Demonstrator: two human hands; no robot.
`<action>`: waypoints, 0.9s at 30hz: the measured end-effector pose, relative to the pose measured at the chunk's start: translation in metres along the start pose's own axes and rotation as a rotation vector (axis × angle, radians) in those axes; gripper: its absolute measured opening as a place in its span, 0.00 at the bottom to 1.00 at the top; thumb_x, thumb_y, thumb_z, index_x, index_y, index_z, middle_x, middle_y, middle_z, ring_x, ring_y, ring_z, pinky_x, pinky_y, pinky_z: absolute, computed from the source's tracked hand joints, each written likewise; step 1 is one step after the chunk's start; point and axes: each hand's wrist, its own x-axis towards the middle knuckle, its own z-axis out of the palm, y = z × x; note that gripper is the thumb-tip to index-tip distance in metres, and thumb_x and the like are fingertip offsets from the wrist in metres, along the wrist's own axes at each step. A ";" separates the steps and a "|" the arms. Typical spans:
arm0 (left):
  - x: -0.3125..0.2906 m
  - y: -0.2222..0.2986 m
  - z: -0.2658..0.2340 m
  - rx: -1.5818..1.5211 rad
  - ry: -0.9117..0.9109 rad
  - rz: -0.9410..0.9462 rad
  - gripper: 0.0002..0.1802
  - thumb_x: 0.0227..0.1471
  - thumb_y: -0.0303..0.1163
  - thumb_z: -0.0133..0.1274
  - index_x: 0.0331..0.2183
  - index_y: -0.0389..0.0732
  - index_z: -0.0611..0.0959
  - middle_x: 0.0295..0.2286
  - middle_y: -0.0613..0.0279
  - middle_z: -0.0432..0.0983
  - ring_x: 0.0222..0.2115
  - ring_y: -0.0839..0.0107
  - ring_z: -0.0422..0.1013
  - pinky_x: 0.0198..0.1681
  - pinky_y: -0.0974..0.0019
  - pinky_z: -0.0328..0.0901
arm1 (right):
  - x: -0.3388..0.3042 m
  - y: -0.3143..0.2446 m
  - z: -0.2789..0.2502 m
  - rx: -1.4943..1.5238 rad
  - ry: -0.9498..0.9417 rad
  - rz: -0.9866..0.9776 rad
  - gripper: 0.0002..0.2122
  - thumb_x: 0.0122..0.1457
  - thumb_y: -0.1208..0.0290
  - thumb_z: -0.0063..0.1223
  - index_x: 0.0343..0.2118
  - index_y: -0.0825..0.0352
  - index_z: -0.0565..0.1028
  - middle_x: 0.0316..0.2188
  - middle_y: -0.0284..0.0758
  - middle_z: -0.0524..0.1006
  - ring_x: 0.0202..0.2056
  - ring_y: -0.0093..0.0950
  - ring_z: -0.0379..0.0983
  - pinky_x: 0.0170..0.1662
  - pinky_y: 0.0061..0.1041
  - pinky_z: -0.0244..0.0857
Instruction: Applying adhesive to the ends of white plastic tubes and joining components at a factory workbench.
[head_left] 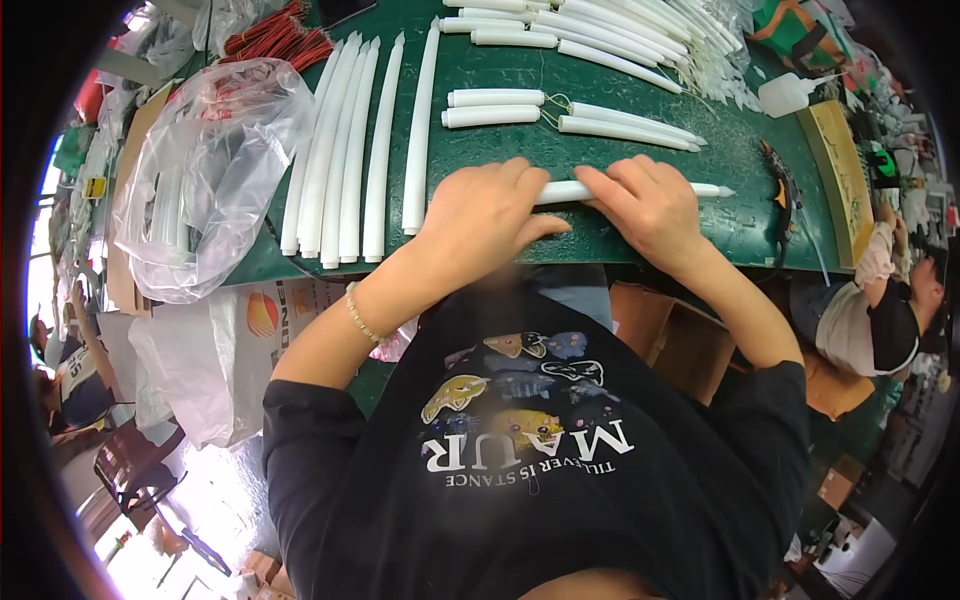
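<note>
A white taper candle (pixel 563 192), apparently plastic, lies crosswise at the table's near edge, its pointed tip showing past my right hand. My left hand (pixel 482 212) curls its fingers over the candle's left end, with the thumb stuck out. Closed round the middle of it is my right hand (pixel 645 205). Just beyond are two candles in separated halves, thick tubes (pixel 492 106) on the left and tapered tops (pixel 632 126) on the right, joined by thin wires. Several long whole candles (pixel 345 160) stand side by side left of my left hand.
A clear plastic bag (pixel 215 170) rests on the green table (pixel 735 235) at left, near red wires (pixel 275 40). More candle parts (pixel 620 30) are heaped at the back. A white squeeze bottle (pixel 785 95), black-and-orange tool (pixel 780 195) and cardboard tray (pixel 838 180) sit right. Another person (pixel 870 320) is at far right.
</note>
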 end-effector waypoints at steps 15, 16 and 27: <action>-0.017 0.017 -0.022 -0.083 -0.162 0.037 0.12 0.50 0.37 0.54 0.27 0.38 0.71 0.18 0.54 0.73 0.20 0.53 0.71 0.23 0.55 0.65 | -0.003 -0.010 -0.012 0.180 -0.093 -0.148 0.17 0.46 0.70 0.60 0.40 0.65 0.73 0.20 0.32 0.68 0.21 0.32 0.69 0.22 0.30 0.63; -0.018 0.017 -0.022 -0.072 -0.170 0.054 0.13 0.50 0.37 0.54 0.27 0.38 0.71 0.19 0.55 0.73 0.20 0.53 0.71 0.22 0.55 0.65 | -0.003 -0.011 -0.012 0.182 -0.104 -0.162 0.16 0.45 0.70 0.60 0.40 0.65 0.73 0.20 0.32 0.67 0.21 0.32 0.69 0.22 0.31 0.63; -0.024 0.012 -0.018 -0.056 -0.047 0.037 0.12 0.49 0.36 0.55 0.27 0.39 0.71 0.19 0.56 0.73 0.21 0.55 0.72 0.23 0.56 0.65 | 0.006 -0.017 -0.015 0.022 -0.005 -0.203 0.13 0.48 0.67 0.57 0.37 0.64 0.74 0.19 0.29 0.67 0.22 0.26 0.69 0.21 0.25 0.63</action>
